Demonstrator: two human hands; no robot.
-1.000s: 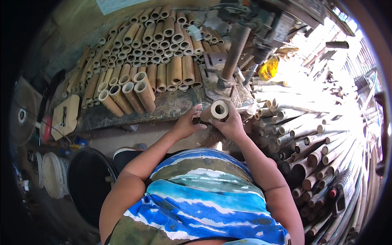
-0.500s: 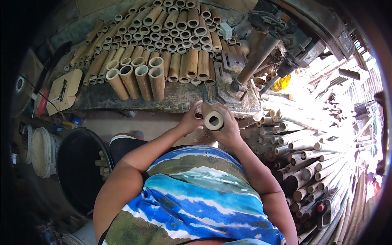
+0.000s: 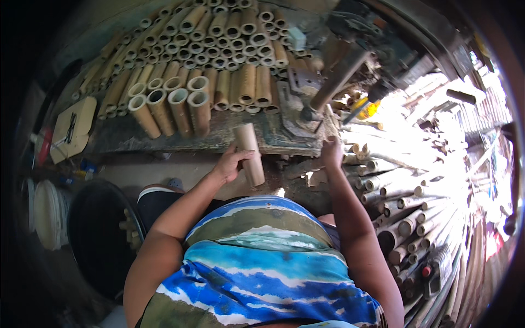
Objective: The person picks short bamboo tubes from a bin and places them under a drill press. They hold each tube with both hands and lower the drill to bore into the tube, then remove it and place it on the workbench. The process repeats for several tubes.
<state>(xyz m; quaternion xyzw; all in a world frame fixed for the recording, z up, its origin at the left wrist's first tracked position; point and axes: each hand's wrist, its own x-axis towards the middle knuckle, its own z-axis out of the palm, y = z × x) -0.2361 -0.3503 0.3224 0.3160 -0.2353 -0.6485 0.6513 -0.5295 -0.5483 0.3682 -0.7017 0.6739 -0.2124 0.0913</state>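
Observation:
A short bamboo tube [image 3: 250, 158] is in my left hand [image 3: 231, 165], its fingers and thumb wrapped round the middle. It stands tilted just off the front edge of the workbench [image 3: 219, 141], upper end leaning left. To the right, my right hand [image 3: 331, 153] is at the bench's right front corner, below the drill press base. Its fingers look curled together; what they hold, if anything, is hidden. Left of the held tube, several bamboo tubes [image 3: 178, 112] stand on end in two short rows, open tops showing.
Behind them lies a tall stack of cut bamboo tubes [image 3: 219, 41]. A dusty drill press [image 3: 342, 82] rises at the right of the bench. Long bamboo poles [image 3: 404, 188] are piled at right. At left are a black tub [image 3: 101, 232] and eyeglasses on a piece of cardboard [image 3: 82, 128].
Both hands were at the tube, its open end facing up. The right hand has let go and moved right to the bench corner; the left now holds the tube alone, further left.

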